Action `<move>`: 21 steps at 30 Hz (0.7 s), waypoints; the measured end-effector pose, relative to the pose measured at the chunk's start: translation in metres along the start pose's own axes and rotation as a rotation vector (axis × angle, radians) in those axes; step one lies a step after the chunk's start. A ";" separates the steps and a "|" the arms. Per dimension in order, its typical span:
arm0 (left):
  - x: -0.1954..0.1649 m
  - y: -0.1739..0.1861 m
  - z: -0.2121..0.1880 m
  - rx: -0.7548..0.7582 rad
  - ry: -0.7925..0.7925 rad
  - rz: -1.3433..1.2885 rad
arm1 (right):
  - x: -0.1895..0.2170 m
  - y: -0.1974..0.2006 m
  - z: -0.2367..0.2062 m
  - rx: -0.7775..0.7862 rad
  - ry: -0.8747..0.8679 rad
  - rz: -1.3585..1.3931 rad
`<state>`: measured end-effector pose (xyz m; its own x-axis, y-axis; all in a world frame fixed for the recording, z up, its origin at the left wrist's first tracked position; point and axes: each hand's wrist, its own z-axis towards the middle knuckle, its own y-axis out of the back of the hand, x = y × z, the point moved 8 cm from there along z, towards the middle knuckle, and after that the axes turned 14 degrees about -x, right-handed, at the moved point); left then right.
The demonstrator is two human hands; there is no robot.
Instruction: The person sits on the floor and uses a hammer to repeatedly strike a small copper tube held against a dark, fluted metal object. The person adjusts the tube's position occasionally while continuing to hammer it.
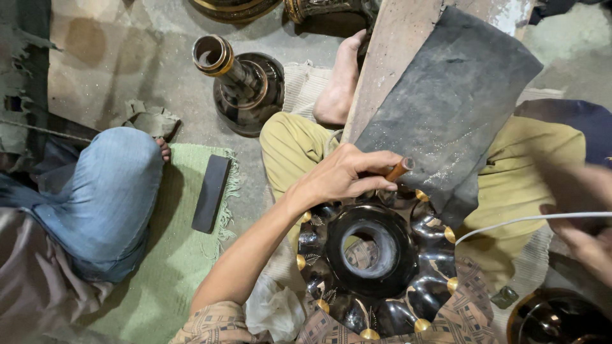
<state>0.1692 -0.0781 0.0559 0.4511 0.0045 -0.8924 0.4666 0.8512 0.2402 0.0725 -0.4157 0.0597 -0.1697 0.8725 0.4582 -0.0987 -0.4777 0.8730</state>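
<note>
Wooden-handled tool (400,169) sits pinched in our left hand (344,175) above the black lobed vessel (373,267); our right hand (583,216) blurs, fingers unreadable.

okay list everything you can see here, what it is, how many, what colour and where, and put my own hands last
Lobed metal vessel: one, black with gold studs, in the lap at bottom centre.
Wooden-handled tool: one, brown, above the vessel.
Rubber sheet: one, dark grey, over a wooden plank.
Long-necked vase: one, black and gold, lying on the floor at top.
Sharpening block: one, black, on the green mat.
White cable: one, at right.
Another person's knee: blue trousers, left.
Left hand: grips the tool.
Right hand: blurred, at the right edge; what it holds is unclear.
</note>
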 end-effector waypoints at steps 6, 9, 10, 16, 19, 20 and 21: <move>-0.002 -0.001 0.001 0.009 -0.059 0.008 | -0.008 -0.003 -0.005 0.033 -0.121 0.003; -0.003 -0.002 0.001 -0.006 -0.050 -0.002 | -0.006 -0.007 -0.010 0.077 -0.123 -0.014; -0.003 -0.001 0.002 -0.016 -0.046 -0.006 | -0.006 -0.008 -0.011 0.083 -0.124 -0.001; -0.002 0.000 0.001 0.014 -0.002 0.011 | -0.012 -0.010 -0.007 0.021 -0.110 0.054; -0.005 -0.001 0.001 0.027 -0.057 0.021 | -0.016 -0.007 -0.005 -0.003 -0.130 0.072; -0.006 -0.001 0.001 0.023 -0.062 0.009 | -0.017 -0.009 -0.006 -0.001 -0.156 0.063; -0.007 -0.001 0.002 0.020 -0.069 -0.002 | -0.018 -0.007 -0.006 0.004 -0.159 0.058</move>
<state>0.1668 -0.0800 0.0621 0.5010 -0.0342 -0.8648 0.4825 0.8406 0.2463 0.0705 -0.4286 0.0442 -0.0176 0.8488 0.5285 -0.0895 -0.5278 0.8446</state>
